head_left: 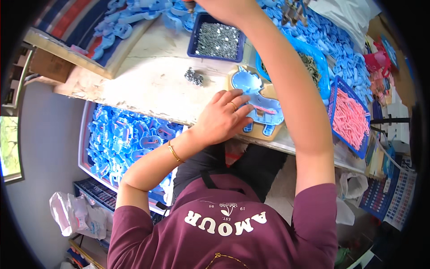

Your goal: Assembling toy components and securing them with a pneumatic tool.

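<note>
A blue animal-shaped plastic shell [271, 118] lies in a tan, contoured holder [258, 132] at the front edge of the desk [143, 85], with a narrow pink strip [265, 109] lying across its body. The left hand [226, 114], palm down, rests at the shell's left side, its fingers extended and slightly spread over the near edge; the thumb is hidden. The right hand [230, 10] is raised beyond the holder and cut by the upper margin, beside the dark tip of a tool [190, 6]; the state of its grip cannot be told. Left of the holder sits a loose heap of small metal screws [194, 77]; behind this stands a dark blue tray [215, 58] filled with similar pieces. The right forearm passes over a light blue basket [324, 67] of small metal parts. Farther right, a violet-blue basket [332, 101] holds many pink strips [350, 120]. Blue plastic parts [347, 60] are massed behind the baskets, and a crate [82, 139] of blue pieces stands below the desk's left side.
</note>
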`<state>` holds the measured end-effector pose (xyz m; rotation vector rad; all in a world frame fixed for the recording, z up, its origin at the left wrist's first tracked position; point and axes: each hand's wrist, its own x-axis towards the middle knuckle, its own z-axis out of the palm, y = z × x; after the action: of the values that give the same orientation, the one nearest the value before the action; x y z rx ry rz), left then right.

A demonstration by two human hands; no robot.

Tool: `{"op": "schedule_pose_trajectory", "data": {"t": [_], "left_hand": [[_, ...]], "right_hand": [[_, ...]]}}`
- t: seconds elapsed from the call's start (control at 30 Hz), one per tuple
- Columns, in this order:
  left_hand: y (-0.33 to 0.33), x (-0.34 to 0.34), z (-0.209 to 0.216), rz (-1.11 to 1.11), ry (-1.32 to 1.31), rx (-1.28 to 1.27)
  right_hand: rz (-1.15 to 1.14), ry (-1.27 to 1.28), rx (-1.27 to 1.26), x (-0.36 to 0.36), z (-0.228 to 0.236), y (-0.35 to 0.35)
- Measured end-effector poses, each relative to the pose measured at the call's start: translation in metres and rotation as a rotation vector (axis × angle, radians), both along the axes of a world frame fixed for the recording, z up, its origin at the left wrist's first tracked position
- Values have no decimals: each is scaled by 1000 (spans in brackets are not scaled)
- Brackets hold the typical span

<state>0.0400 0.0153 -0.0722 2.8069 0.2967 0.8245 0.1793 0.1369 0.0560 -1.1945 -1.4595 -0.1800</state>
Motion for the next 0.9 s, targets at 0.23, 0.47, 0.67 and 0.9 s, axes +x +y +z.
{"op": "schedule_pose_trajectory", "data": {"t": [0.23,0.47,0.67,0.9], "left_hand": [[69,-23,11,287,-97,-8],[154,24,23,534,375,117],[165,59,30,519,698,-156],[165,48,12,469,448,-17]], "right_hand": [[275,232,-516,1,54,-28],[316,389,-523,3,16,-73],[278,52,-389,31,1,-90],[326,58,-354,42,-7,-97]]}}
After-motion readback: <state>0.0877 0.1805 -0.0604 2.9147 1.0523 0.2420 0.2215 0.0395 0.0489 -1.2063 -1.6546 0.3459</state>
